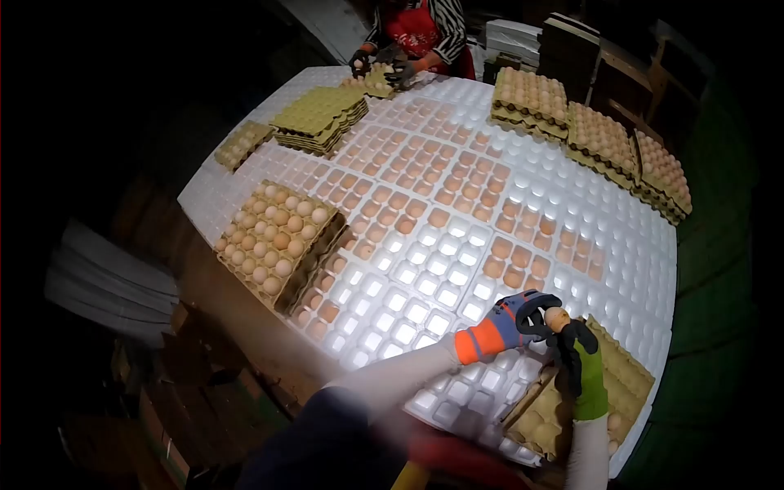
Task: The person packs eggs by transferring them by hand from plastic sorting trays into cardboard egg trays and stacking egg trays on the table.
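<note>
A brown egg (557, 318) with a darker patch is held between my two hands, above the near right part of the table. My left hand (523, 315), in a blue and black glove with an orange cuff, grips it from the left. My right hand (578, 349), in a black glove with a green cuff, has its fingers on the egg's right side. Beneath my right hand lies a pulp egg tray (627, 367), mostly bare, with a few eggs near its bottom edge. Clear plastic egg cartons (416, 278) spread across the table; several cells hold eggs, and others are bare.
At the left edge sits a stack of pulp trays full of eggs (273, 229). More full stacks (531, 94) line the far right edge. Stacked pulp trays (318, 114) stand at the far left. Across the table, a person in a red apron (412, 33) handles eggs with gloved hands.
</note>
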A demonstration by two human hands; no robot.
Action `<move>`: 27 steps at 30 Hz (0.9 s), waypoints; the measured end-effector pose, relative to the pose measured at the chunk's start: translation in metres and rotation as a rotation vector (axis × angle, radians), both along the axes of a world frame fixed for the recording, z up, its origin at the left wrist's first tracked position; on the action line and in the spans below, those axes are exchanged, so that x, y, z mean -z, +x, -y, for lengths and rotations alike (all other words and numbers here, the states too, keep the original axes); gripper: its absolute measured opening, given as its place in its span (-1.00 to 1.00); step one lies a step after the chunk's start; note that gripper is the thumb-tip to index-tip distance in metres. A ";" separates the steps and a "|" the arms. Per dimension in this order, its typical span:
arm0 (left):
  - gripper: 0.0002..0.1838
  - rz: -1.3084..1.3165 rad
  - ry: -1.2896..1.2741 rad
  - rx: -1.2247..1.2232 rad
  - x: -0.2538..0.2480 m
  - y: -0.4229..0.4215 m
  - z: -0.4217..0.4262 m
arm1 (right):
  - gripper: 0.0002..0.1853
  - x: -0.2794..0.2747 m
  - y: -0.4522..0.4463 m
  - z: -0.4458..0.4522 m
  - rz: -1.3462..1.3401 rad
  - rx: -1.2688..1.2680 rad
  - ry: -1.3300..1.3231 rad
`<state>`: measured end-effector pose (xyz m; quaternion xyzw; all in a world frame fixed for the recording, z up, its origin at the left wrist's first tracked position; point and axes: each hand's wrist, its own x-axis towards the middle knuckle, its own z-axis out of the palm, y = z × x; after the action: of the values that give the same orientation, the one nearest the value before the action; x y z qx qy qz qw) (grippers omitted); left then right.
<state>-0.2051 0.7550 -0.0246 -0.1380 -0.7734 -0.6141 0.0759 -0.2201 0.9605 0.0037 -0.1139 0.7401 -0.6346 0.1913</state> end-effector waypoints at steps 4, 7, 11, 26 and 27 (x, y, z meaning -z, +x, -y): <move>-0.45 0.261 0.116 0.005 0.011 0.011 0.097 | -0.65 0.010 -0.010 0.077 0.285 -0.149 -0.034; -0.45 0.317 0.113 -0.149 0.019 0.016 0.176 | -0.69 0.015 -0.015 0.121 0.363 -0.235 -0.109; -0.44 0.222 0.055 -0.415 0.026 0.045 0.267 | -0.71 0.024 -0.013 0.160 0.405 -0.267 -0.068; -0.48 0.237 -0.044 -0.553 0.026 0.113 0.218 | -0.66 0.041 0.037 0.175 0.406 -0.240 -0.138; -0.49 0.262 0.023 -0.469 0.029 0.105 0.201 | -0.64 0.033 0.045 0.164 0.347 -0.210 -0.046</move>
<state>-0.0997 0.5543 -0.0533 0.1265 -0.7805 -0.6010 0.1171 -0.1752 0.7961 -0.0292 -0.0836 0.6654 -0.6381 0.3783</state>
